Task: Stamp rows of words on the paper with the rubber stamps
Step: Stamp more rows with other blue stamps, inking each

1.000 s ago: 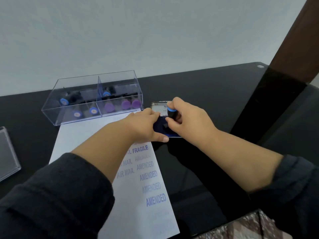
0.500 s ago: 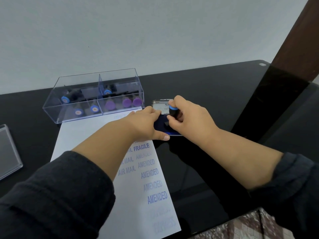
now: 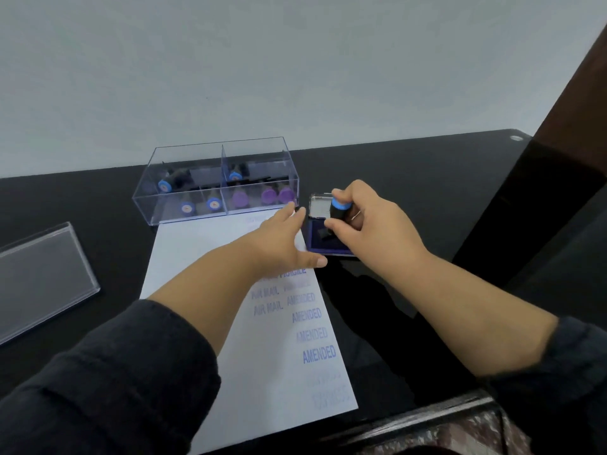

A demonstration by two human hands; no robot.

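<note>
1. Black glossy table under a pale wall carries everything: white paper at frame centre, a clear stamp box above it, the open blue ink pad just right of the paper's upper corner
2. Compared with half a second ago, the right hand has lifted the blue-capped stamp off the pad; its dark base now hangs tilted above the blue felt, no longer pressed into it
3. That hand pinches the stamp barrel between thumb and curled fingers
4. The left hand has shifted too: earlier its fingers wrapped the pad's near edge, now they stretch out flat and loose over the paper's upper right, thumb touching the pad's lower left corner, gripping nothing
5. My reading is that inking is finished and the stamp is about to travel left to the sheet, with the left hand steadying the paper
6. Printed columns at lower centre read AIR MAIL and AMENDED; the row under the left wrist is partly covered and looks like FRAGILE, and the faint bottom prints are too blurred to read
7. Which word this stamp carries is hidden, since its face points down
8. Stamps inside the box show only as blue and purple caps
9. Cut off at the left edge lies a clear lid
</note>
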